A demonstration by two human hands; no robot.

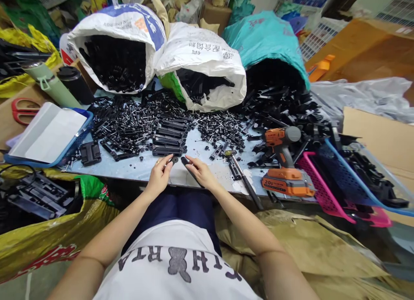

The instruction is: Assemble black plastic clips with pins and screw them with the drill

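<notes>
My left hand (161, 174) pinches a small round black plastic part (174, 159) between thumb and fingertips at the table's front edge. Close beside it, my right hand (201, 171) grips a long black plastic part (185, 161), which runs down under the palm and is partly hidden. The two parts are a little apart. Just beyond my fingers lies a stack of long black plastic pieces (170, 136) in a row. Heaps of small black parts with metal pins (124, 127) spread to its left, with another pile of pins (221, 125) to its right.
An orange cordless drill (280, 162) and a hammer (244, 177) lie at the right. Pink (318, 183) and blue baskets (355, 175) stand beyond. Open sacks, one white (200, 54) and one teal (265, 36), line the back. At the left are red scissors (24, 111) and a bottle (51, 85).
</notes>
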